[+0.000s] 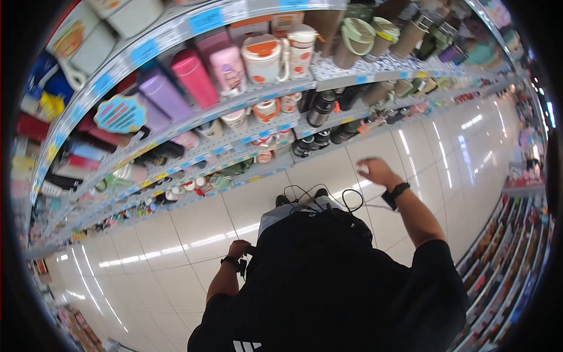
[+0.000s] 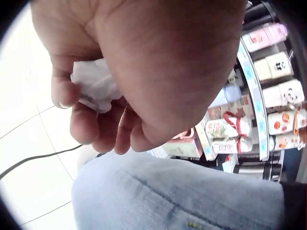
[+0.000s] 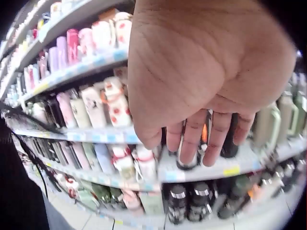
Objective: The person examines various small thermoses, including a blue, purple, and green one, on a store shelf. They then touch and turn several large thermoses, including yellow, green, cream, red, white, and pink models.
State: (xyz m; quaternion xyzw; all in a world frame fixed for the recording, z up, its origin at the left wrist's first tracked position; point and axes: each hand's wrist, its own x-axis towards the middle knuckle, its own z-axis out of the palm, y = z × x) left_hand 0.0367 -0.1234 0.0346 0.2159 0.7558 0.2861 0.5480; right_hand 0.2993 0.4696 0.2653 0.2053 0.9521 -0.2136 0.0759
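A: Pinching a crumpled white wad, tissue or cloth, impossible telling which, in the left hand, curling the fingers round it, low down just beside the jeans.
B: And holding the right hand where?
A: Hovering it just before the front edge of a shelf, letting the fingers hang loose and half straight, gripping nothing, reaching toward a black flask standing near that edge.
B: Judging the approach, then: probably coming in level, spreading thumb and fingers wider than the flask, closing round the body rather than the cap.
A: Agreeing. Also minding the neighbours: standing close beside a pale green jug toward the shelf's right end, so likely lifting straight up first, then drawing back over the edge, avoiding knocking anything off.
B: And handling the wad meanwhile?
A: Pressing it firmly into the palm, steering clear of the dangling cable, not slackening the grip and risking dropping it onto the floor tiles.
B: Watching the shelf rather than the low hand, presumably.
A: Yes, trusting touch for the wad, saving the eyes for the flask.
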